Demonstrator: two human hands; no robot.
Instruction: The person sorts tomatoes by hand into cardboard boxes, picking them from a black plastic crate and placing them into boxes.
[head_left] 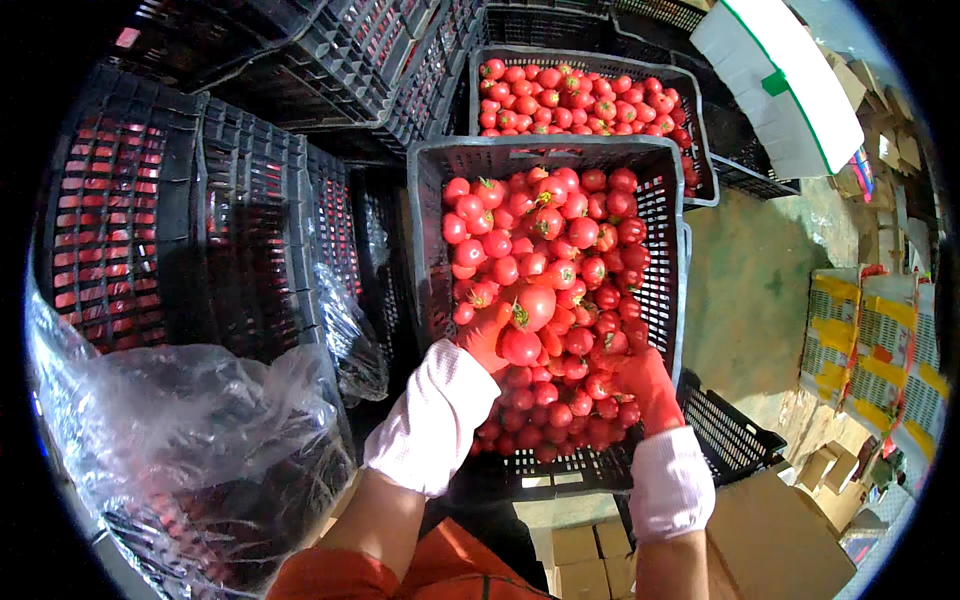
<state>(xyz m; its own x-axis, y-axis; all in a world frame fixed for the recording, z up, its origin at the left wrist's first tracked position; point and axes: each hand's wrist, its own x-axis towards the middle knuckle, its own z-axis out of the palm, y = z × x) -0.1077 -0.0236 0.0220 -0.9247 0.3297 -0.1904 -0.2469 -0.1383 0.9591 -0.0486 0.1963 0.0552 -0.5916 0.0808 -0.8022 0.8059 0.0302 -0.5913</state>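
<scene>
Both gloved hands sit in the near end of the black crate [655, 215]: left hand [487, 335] curls around a big tomato [533, 305], right hand [648, 385] lies spread, fingers loose, on the small tomatoes [560, 405] just right of it.

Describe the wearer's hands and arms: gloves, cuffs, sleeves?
Both hands wear gloves with red palms and fingers and white knit cuffs: left hand, right hand. The cuffs are long and ribbed. Forearms are bare below the cuffs. Orange clothing shows at the lower edge. No markings visible.
</scene>
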